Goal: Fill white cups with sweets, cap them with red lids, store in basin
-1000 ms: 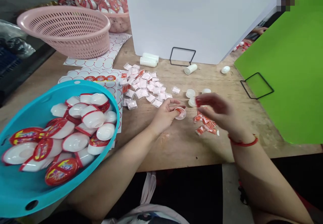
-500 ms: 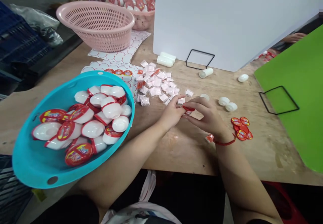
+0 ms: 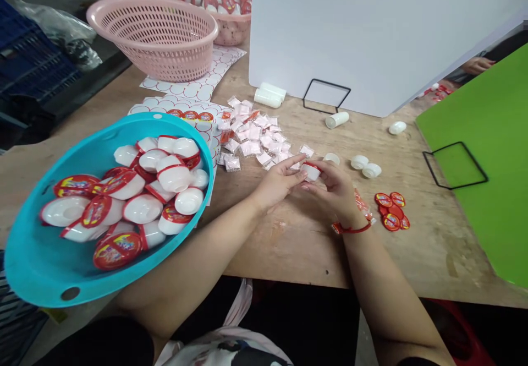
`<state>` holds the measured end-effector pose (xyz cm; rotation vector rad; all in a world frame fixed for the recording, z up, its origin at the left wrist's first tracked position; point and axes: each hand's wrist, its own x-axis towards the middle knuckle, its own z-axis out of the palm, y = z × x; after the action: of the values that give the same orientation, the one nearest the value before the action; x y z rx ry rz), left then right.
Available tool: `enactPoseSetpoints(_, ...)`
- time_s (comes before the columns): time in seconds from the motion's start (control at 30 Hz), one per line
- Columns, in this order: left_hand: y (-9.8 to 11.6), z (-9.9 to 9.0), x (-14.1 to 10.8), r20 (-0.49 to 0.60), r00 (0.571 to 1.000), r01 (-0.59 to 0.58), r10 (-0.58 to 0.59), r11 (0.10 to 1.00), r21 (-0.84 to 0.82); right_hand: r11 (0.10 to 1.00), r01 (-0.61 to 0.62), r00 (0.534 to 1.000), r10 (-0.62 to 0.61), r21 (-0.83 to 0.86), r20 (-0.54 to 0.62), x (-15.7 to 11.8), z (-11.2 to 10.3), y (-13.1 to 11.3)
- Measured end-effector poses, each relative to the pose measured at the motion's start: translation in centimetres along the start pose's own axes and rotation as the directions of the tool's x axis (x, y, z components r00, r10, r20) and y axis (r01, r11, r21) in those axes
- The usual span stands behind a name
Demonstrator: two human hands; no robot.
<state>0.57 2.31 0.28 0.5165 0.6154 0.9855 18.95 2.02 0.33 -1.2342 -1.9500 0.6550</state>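
Observation:
A small white plastic cup with a red lid (image 3: 311, 173) is between my two hands above the middle of the table. My left hand (image 3: 277, 183) grips it from the left, with thumb and fingers on its side. My right hand (image 3: 337, 191) closes on its right side, fingertips at the red rim. Small clear sachets with pale contents (image 3: 256, 135) lie in a heap beyond my left hand. Red-orange packets (image 3: 361, 202) lie by my right wrist. Red printed lids (image 3: 391, 212) are farther right, and loose white cups (image 3: 365, 165) stand beyond my right hand.
A blue basin (image 3: 25, 267) of lidded cups stands at left over my forearm. Behind it are a pink basket (image 3: 165, 60) and printed sticker sheets (image 3: 144, 104). White (image 3: 330, 30) and green (image 3: 474, 135) boards rise behind and right. A co-worker's hand (image 3: 477, 65) shows at far right.
The cup has turned in my hands, so its white side and red rim now show more plainly. Both hands have shifted slightly. More of the red-orange packets shows beside my right wrist.

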Motion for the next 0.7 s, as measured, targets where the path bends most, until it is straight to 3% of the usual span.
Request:
enactPoseSetpoints(0.2, 0.3, 0.1, -0.3, -0.011, 0.999, 0.044, -0.043, 0.997, 0.069, 0.999, 0.045, 0.994, -0.044, 0.012, -0.097, -0.7, 0.1, -0.2)
enactPoseSetpoints(0.37, 0.5, 0.1, -0.3, -0.027, 0.996, 0.087, -0.087, 0.996, 0.000, 0.991, 0.132, 0.988, -0.132, -0.003, -0.074, -1.0, 0.2, -0.5)
enactPoseSetpoints(0.5, 0.4, 0.1, -0.2, -0.034, 0.988, 0.150, -0.153, 0.986, -0.078, 0.979, 0.081, 0.994, -0.066, 0.188, -0.087, -1.3, 0.8, -0.3)
enactPoseSetpoints(0.7, 1.0, 0.4, -0.3, 0.066, 0.984, 0.177, -0.167, 0.962, -0.207, 0.905, 0.032, 0.980, 0.054, 0.425, -0.190, -1.6, 2.1, -0.2)
